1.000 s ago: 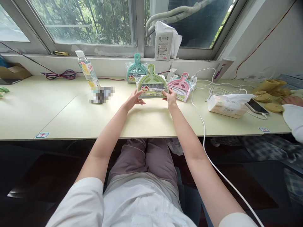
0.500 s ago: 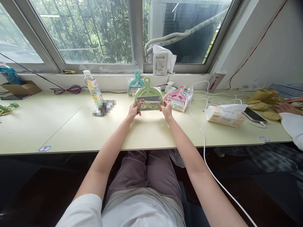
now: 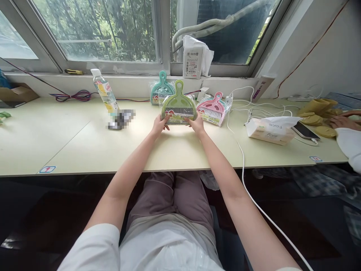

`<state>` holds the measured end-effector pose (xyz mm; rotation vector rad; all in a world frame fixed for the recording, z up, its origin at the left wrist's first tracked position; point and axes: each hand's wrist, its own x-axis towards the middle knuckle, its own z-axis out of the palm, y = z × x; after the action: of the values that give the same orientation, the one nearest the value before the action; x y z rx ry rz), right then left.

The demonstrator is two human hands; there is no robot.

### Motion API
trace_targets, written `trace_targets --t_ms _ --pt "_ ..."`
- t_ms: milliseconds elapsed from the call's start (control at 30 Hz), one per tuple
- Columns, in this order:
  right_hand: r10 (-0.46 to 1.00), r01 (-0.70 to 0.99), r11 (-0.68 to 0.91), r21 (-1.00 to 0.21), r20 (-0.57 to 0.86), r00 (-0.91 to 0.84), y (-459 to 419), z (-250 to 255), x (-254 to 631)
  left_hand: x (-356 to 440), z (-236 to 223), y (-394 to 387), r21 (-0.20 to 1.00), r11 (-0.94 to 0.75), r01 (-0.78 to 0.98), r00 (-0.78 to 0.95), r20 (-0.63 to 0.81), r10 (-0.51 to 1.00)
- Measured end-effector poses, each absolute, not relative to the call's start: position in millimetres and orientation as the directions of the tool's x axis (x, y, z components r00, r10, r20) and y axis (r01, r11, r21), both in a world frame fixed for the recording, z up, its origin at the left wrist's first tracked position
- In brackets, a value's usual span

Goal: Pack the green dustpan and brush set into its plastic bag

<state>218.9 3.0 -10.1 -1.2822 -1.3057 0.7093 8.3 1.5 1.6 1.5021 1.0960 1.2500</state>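
**Green dustpan set held up over the desk**

Both hands are on it: the left hand (image 3: 159, 125) grips the lower left corner of the green dustpan set (image 3: 178, 104), the right hand (image 3: 196, 124) the lower right. The pack stands handle-up, near the window side of the desk (image 3: 84, 143), wrapper sealed. Behind it wait a teal set (image 3: 160, 90) and a pink set (image 3: 213, 109), both wrapped too. Nothing is opened yet.

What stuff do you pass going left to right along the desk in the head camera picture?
Cardboard box → coloured wires → drink bottle → teal dustpan set → green dustpan set, gripped by both hands → pink dustpan set → tissue pack → phone.
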Motion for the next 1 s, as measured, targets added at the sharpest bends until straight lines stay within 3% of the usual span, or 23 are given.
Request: trace_targets --t_ms 200,667,1000 --pt "0.935 0.285 0.165 -0.944 0.242 0.260 5 -9 222 10 -1 -3 0.968 -0.215 0.131 0.189 0.189 0.964" --pt "0.935 0.271 0.238 -0.933 0.295 0.196 10 -20 220 10 -4 1 0.967 -0.215 0.135 0.041 0.212 0.977" --pt "0.954 0.275 0.184 -0.943 0.239 0.180 7 -21 216 10 -3 2 0.986 -0.149 0.072 0.042 0.147 0.988"
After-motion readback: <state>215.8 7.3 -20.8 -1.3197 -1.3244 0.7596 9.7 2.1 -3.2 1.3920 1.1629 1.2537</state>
